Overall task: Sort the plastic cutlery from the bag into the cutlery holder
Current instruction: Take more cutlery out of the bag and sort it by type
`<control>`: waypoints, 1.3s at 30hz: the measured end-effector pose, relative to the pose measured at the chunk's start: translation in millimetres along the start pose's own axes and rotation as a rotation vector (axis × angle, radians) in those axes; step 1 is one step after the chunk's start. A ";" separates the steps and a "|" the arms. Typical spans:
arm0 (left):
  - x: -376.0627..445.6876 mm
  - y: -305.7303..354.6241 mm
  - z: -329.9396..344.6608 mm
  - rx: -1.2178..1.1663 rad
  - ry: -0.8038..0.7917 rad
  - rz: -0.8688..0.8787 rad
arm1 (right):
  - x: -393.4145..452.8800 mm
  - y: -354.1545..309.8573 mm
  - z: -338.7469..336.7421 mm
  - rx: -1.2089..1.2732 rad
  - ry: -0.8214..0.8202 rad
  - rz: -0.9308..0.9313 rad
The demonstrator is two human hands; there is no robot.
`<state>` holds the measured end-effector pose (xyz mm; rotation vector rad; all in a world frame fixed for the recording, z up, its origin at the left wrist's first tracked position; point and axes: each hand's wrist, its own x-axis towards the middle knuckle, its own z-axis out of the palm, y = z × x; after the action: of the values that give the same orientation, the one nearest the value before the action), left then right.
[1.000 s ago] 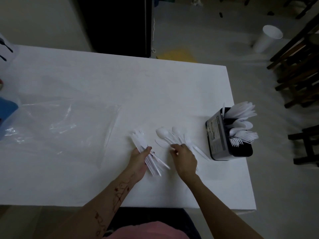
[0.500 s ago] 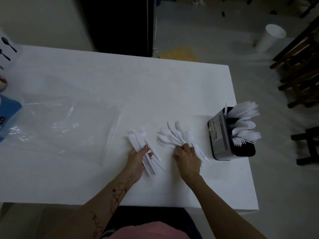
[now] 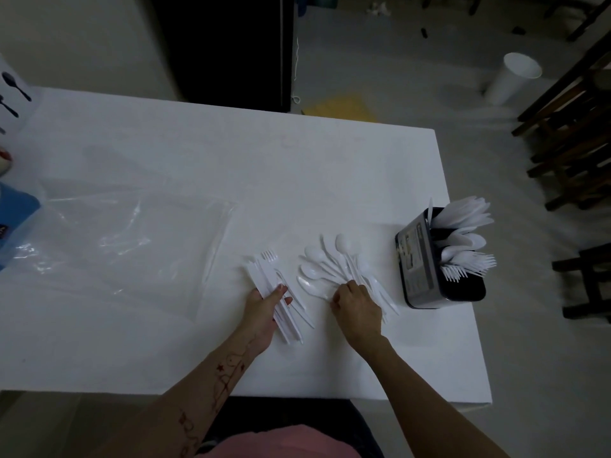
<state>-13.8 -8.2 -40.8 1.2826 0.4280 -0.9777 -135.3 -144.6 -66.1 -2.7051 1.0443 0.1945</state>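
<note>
Partly done, judging by the cutlery holder at the desk edge, already stocked with spoons, forks and what look like knives. Left of the holder: a fan of loose spoons, right hand curled over the handles. Further left: a bundle of forks and knives, left hand closing around it. Furthest left, plastic bag flat, apparently empty. Remaining: both piles into the holder.
</note>
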 end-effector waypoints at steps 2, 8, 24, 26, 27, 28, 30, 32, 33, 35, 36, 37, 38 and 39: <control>0.5 0.1 0.0 0.006 -0.002 -0.007 | 2.1 -0.2 -0.6 0.030 -0.037 -0.028; 2.7 0.8 -0.2 -0.042 -0.006 -0.024 | 0.0 -5.3 1.5 0.049 -0.097 -0.009; 7.0 -5.6 -0.6 -0.004 -0.040 -0.042 | -10.8 4.0 -4.7 0.161 -0.097 -0.091; 5.6 -4.6 0.3 -0.010 -0.028 -0.044 | -12.3 5.4 -4.2 0.189 -0.153 -0.063; 5.8 -4.5 0.1 -0.013 -0.025 -0.044 | -12.5 6.3 -3.3 0.188 -0.160 -0.051; 6.1 -4.5 -0.4 -0.014 -0.025 -0.043 | -12.6 6.6 -2.7 0.189 -0.158 -0.041; 5.9 -3.8 -1.1 -0.015 -0.016 -0.043 | -12.4 7.3 -2.5 0.209 -0.139 -0.021; 6.8 -4.0 -1.6 -0.016 -0.008 -0.040 | -11.9 6.2 -5.1 0.206 -0.174 -0.007; 6.8 -4.0 -1.4 -0.016 -0.008 -0.037 | -12.1 4.6 -6.2 0.177 -0.210 -0.026; 6.4 -3.8 -1.1 -0.013 -0.006 -0.032 | -13.5 0.9 -7.8 0.104 -0.270 -0.067; 6.9 -4.3 -1.2 -0.015 -0.006 -0.032 | -13.8 -0.5 -8.8 0.088 -0.283 -0.072; 7.5 -4.8 -1.5 -0.018 -0.002 -0.035 | -13.4 -0.8 -9.4 0.090 -0.289 -0.066; 7.7 -4.8 -1.8 -0.017 0.002 -0.039 | -12.6 -0.4 -10.4 0.100 -0.290 -0.060; 7.7 -4.6 -1.7 -0.020 0.005 -0.043 | -11.7 1.3 -10.8 0.106 -0.294 -0.062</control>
<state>-12.9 -9.3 -49.8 1.2626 0.4699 -1.0046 -144.4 -140.8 -53.4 -2.5123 0.8585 0.4935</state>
